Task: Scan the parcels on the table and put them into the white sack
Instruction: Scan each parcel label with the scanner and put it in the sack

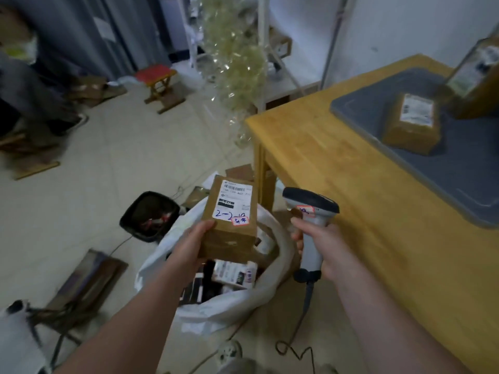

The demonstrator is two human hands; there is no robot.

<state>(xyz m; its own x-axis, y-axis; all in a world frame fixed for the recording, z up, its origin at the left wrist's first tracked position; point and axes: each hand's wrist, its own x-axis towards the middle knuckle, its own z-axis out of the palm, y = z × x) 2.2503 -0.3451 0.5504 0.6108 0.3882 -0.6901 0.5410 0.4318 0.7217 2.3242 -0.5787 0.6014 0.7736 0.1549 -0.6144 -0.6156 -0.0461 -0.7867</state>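
My left hand [190, 245] grips a brown cardboard parcel [232, 233] with a white label, held upright over the mouth of the white sack [216, 311]. The sack stands on the floor and holds several labelled parcels. A grey barcode scanner [310, 209] is in my right hand [326, 249], its head level with the parcel and just to its right, its cable trailing down to the floor. On the wooden table [337, 168] a dark grey mat [459, 168] carries a small brown parcel [411, 122] lying flat and a taller parcel [478, 74] at the far right edge.
A black bin [149, 215] stands left of the sack. Flattened cardboard [89, 282] lies on the tiled floor at the lower left. A small red-topped stool [159, 82] is farther back. A clear bag of pale packing material [237, 58] hangs near the table corner.
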